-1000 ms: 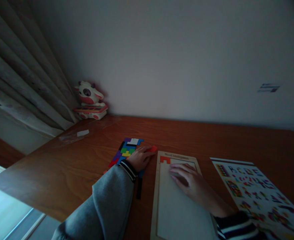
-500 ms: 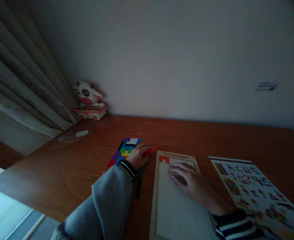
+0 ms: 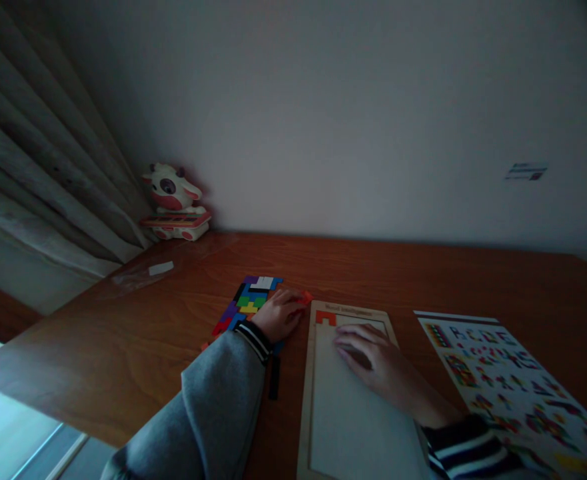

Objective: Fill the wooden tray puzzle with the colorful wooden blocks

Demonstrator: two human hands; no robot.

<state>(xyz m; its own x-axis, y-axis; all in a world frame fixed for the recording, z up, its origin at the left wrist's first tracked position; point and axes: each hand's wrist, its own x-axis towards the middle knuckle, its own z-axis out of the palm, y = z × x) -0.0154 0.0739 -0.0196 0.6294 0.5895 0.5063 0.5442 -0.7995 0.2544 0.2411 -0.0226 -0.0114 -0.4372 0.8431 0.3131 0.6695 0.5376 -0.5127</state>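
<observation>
My left hand [image 3: 279, 316] is closed on a red puzzle piece [image 3: 305, 297], just left of the wooden puzzle board's top corner. Under and beside that hand lie colourful puzzle blocks [image 3: 248, 301], fitted closely together and partly covered by my wrist and sleeve. Over the upper part of the wooden puzzle board [image 3: 353, 427] rests my right hand [image 3: 373, 357], its fingers curved and the thumb apart, with nothing seen in it. An orange-red notched piece [image 3: 326, 319] sits in the board's top left corner. One black bar piece [image 3: 274, 378] lies on the table between the blocks and the board.
A printed pattern sheet [image 3: 503, 373] lies to the right of the board. At the back left stands a cow-shaped toy keyboard [image 3: 176, 203], near a clear plastic wrapper [image 3: 138, 277]. A curtain [image 3: 38, 153] hangs on the left, and a wall closes off the table's back.
The red piece in my left hand has turned slightly between the fingers. My right hand stays in place over the board. The whole view has shifted a little.
</observation>
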